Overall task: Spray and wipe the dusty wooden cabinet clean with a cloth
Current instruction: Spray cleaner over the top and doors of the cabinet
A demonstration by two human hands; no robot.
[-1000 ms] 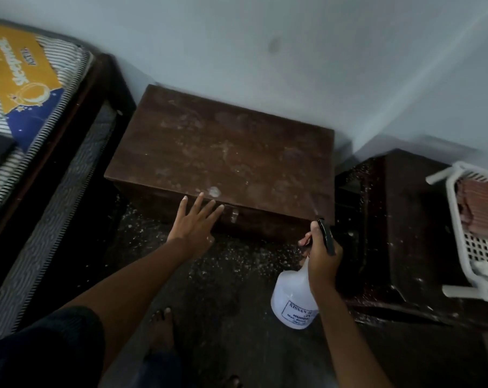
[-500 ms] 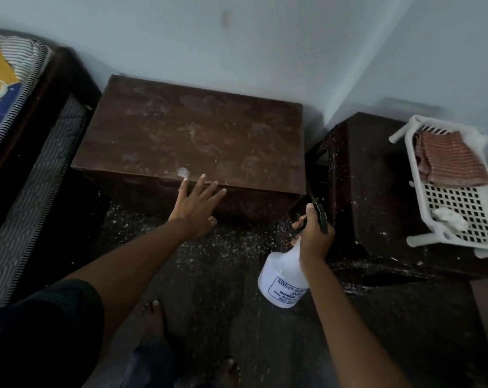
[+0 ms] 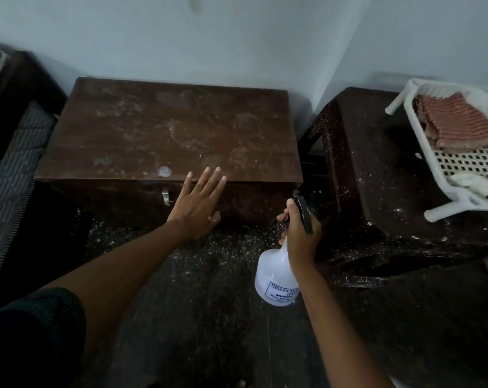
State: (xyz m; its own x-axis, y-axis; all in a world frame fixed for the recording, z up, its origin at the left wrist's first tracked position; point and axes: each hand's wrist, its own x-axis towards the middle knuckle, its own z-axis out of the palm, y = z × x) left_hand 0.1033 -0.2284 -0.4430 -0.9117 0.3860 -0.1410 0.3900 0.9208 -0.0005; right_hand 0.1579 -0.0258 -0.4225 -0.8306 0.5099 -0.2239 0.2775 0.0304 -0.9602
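The dusty brown wooden cabinet (image 3: 167,130) stands low against the wall, its top smeared with pale patches. My left hand (image 3: 199,203) is spread flat with straight fingers over the cabinet's front edge. My right hand (image 3: 299,228) grips the black trigger head of a white spray bottle (image 3: 273,278), held just off the cabinet's front right corner, nozzle pointing toward it. A reddish striped cloth (image 3: 455,121) lies folded in a white plastic basket (image 3: 461,197) at the right.
A dark speckled stool or side table (image 3: 377,163) carries the basket, right of the cabinet. A bed frame with a patterned mattress edge (image 3: 10,163) stands at the left. The dark floor (image 3: 209,317) is littered with white specks.
The view has swung right, bringing the basket and cloth further in. My left hand has slid right along the cabinet's front edge, past the metal latch. My right hand still holds the bottle.
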